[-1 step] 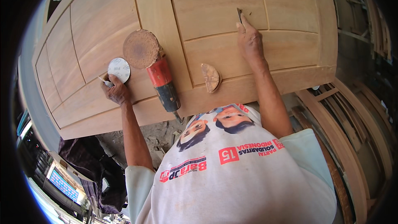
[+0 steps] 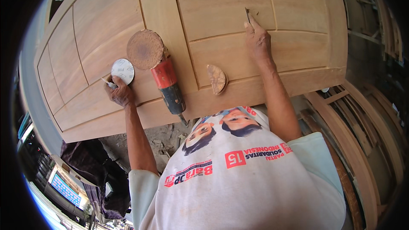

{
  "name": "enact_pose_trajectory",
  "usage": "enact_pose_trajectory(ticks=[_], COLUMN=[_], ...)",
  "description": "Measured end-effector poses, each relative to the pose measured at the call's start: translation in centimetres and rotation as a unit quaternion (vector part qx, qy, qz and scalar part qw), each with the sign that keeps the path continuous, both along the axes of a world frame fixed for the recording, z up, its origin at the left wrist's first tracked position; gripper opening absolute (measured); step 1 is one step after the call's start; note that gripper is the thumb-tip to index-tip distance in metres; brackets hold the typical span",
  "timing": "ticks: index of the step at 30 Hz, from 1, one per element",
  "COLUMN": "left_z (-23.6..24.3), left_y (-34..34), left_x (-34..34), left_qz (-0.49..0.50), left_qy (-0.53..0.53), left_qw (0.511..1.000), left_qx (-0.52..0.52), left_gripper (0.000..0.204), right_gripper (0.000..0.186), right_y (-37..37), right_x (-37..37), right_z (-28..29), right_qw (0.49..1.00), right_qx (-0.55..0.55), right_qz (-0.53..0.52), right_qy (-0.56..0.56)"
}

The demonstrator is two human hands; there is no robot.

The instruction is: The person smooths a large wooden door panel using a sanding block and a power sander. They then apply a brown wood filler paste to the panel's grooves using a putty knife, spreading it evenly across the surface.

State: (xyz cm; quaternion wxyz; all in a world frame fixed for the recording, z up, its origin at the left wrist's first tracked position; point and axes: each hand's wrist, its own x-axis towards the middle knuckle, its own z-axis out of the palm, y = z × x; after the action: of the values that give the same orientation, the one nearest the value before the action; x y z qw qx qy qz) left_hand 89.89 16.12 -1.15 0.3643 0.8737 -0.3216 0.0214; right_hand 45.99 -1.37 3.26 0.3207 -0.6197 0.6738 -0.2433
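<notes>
A pale wooden door (image 2: 230,53) with grooved panels lies flat before me. My left hand (image 2: 121,96), over its left part, is closed on a round sanding disc (image 2: 123,70), white back up, and a small tube with a pale nozzle (image 2: 109,82). Farther right, my right hand (image 2: 258,44) grips a thin dark blade (image 2: 247,14) against a panel; its handle is hidden, and a small dark mark sits beside it. Between my hands rest a red and black angle grinder (image 2: 170,91) with a worn brown round pad (image 2: 145,50) facing up, and a folded brown sanding disc (image 2: 217,79).
The grinder's cord end (image 2: 183,119) hangs over the door's near edge, close to my shirt. Wooden frames (image 2: 341,132) stand stacked at the right. Dark cloth (image 2: 104,170) lies below the door at the lower left. More timber is at the far right.
</notes>
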Motion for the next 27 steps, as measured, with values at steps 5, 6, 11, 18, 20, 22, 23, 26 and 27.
enact_pose_trajectory(ticks=[5,6,11,18,20,22,23,26,27], left_z=[0.2,0.3,0.3,0.0,-0.1,0.3,0.3,0.3,0.2], left_y=[-0.1,-0.3,-0.1,0.1,0.1,-0.1,-0.2,-0.2,-0.1], left_x=[0.0,-0.2,-0.2,0.1,0.1,-0.2,-0.3,-0.3,-0.2], left_qz=[-0.010,-0.010,-0.006,0.002,0.001,-0.004,-0.003,0.002,0.004], left_qy=[0.007,0.007,-0.010,0.007,0.005,0.000,-0.002,0.003,0.013], left_qw=[1.000,1.000,1.000,1.000,1.000,1.000,1.000,1.000,1.000], left_qx=[-0.004,-0.002,0.009,0.005,-0.002,-0.008,-0.004,-0.001,-0.006], left_gripper=[0.033,0.033,0.035,0.035,0.035,0.035,0.035,0.035,0.034], right_gripper=[0.039,0.037,0.034,0.032,0.032,0.031,0.030,0.027,0.026], right_y=[0.8,1.2,1.5,0.1,-0.7,-1.8,-2.4,-3.4,-3.6], right_x=[-0.7,-0.9,-0.6,-0.6,-0.9,-1.3,-1.4,-0.7,-0.4], right_z=[-1.3,-1.5,1.9,3.8,4.2,4.7,5.0,5.9,6.0], right_qw=[0.996,0.995,0.985,0.983,0.983,0.978,0.973,0.960,0.956], right_qx=[-0.013,-0.005,0.104,0.166,0.182,0.206,0.223,0.271,0.286], right_qz=[-0.054,-0.055,-0.057,-0.040,-0.015,0.021,0.046,0.053,0.045], right_qy=[-0.076,-0.080,-0.122,-0.068,-0.020,0.020,0.038,0.053,0.053])
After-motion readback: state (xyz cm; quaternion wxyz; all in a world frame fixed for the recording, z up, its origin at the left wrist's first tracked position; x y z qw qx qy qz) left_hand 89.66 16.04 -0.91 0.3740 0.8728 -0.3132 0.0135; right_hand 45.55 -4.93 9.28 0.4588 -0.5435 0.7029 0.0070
